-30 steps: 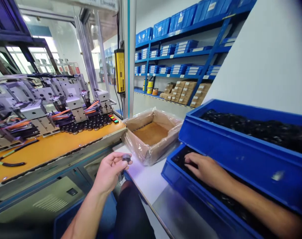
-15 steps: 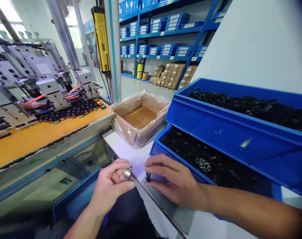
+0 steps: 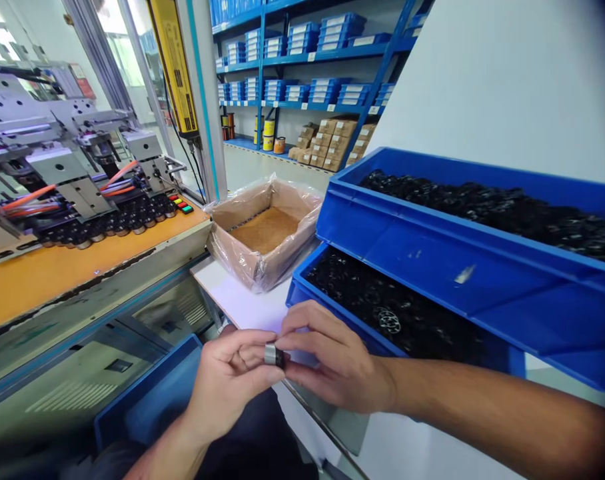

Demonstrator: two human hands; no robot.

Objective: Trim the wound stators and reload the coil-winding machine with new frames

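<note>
My left hand point(image 3: 232, 370) pinches a short silvery metal cylinder point(image 3: 270, 354) between thumb and fingers. Against the right end of that cylinder sits a small black plastic part point(image 3: 280, 359), gripped by the fingertips of my right hand point(image 3: 327, 360). The two pieces touch; how far one goes into the other is hidden by my fingers. Both hands are closed and meet above the edge of the white table point(image 3: 232, 300). Just beyond my right hand stands a lower blue bin point(image 3: 302, 283) holding many small black parts point(image 3: 352, 287).
An upper blue bin point(image 3: 382, 227) filled with black parts overhangs the lower one. Behind the hands is a plastic-lined cardboard box point(image 3: 232, 250). At left, a machine bench point(image 3: 107, 257) carries rows of black-topped metal pieces point(image 3: 107, 223). Another blue bin point(image 3: 157, 380) stands below, near my left forearm.
My hands have come together, bringing the black part against the metal cylinder; they were apart before. The whole view has shifted slightly, with the background moving left.
</note>
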